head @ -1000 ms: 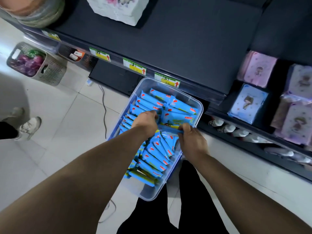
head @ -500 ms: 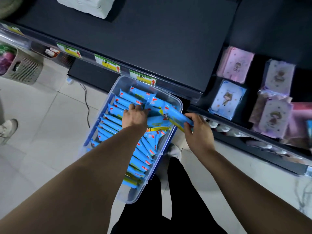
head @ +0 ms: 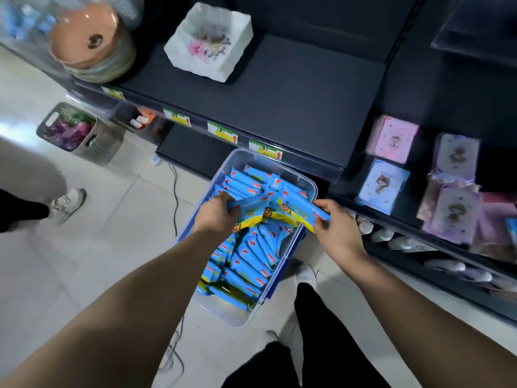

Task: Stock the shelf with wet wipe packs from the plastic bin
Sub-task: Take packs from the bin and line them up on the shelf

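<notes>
Black shelf (head: 293,102) holds none yet: left hand (head: 216,212) and right hand (head: 337,231) clutch blue wet wipe packs (head: 279,210) over the crammed clear plastic bin (head: 223,312).

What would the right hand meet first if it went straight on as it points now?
The right hand points up-left over the plastic bin. It grips the wet wipe packs; beyond them it would probably meet the left hand at their other end, though depth is unclear.
</notes>
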A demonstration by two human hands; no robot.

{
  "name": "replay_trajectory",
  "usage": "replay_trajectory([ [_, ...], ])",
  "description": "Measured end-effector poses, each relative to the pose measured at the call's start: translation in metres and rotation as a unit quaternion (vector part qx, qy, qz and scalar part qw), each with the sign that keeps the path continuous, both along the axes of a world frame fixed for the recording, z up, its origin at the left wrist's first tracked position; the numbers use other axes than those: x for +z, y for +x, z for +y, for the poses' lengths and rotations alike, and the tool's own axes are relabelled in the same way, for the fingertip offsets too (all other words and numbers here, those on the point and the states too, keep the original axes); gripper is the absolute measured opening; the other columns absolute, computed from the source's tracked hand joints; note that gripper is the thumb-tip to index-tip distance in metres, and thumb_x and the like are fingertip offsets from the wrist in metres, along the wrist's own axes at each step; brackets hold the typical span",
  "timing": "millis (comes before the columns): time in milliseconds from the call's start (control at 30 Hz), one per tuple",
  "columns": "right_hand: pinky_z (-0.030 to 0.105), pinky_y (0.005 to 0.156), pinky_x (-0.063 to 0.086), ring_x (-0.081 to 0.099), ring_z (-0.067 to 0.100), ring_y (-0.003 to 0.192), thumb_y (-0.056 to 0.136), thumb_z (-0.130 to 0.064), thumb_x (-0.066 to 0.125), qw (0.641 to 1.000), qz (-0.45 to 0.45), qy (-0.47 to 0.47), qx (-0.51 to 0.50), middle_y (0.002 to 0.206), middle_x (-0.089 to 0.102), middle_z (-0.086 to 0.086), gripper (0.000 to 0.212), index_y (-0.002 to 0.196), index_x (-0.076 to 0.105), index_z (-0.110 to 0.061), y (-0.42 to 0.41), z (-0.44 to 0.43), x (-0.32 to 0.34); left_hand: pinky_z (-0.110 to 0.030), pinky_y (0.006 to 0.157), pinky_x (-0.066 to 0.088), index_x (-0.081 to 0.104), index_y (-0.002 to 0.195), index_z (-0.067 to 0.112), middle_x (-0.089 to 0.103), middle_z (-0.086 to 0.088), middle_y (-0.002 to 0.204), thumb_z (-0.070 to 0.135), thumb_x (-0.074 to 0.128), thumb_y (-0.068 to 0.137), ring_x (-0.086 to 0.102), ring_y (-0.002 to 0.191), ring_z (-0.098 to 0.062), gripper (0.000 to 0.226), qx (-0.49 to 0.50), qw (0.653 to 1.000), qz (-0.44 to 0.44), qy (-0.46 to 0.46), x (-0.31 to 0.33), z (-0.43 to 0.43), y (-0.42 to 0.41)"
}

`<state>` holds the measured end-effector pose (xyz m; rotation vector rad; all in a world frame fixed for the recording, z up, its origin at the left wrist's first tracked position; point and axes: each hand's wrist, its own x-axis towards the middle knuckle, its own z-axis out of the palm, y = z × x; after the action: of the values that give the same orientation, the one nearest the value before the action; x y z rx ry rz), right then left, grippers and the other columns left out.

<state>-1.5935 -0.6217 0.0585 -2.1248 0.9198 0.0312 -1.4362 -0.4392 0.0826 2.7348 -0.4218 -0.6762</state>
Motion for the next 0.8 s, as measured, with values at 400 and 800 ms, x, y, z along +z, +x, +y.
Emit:
replay_trajectory([
  [400,0.034,0.072,0.047,0.062,0.027,0.089,0.091,-0.032,0.057,0.976,-0.056,-0.13,-0.165,0.098,0.07,0.001,0.022,0.113,0.061,-0.032,-0.12,0.081,0.073,-0.026,0.071,0.039,0.057,0.118,0.009,0.066,-0.012,0.112,0.024,0.056,0.095,0.061,0.098,-0.03,0.028,-0.055,0.991,-0.032,-0.121,0.069,0.059,-0.069],
  [800,0.027,0.084,0.043,0.058,0.019,0.096,0.087,-0.016,0.064,0.918,-0.179,-0.194,-0.296,0.099,0.063,-0.004,0.018,0.105,0.066,-0.017,-0.246,0.088,0.138,-0.03,0.073,0.042,0.061,0.1,0.018,0.061,0.0,0.091,0.019,0.061,0.089,0.056,0.087,-0.022,0.011,-0.23,0.944,-0.067,-0.228,0.141,0.003,-0.158],
])
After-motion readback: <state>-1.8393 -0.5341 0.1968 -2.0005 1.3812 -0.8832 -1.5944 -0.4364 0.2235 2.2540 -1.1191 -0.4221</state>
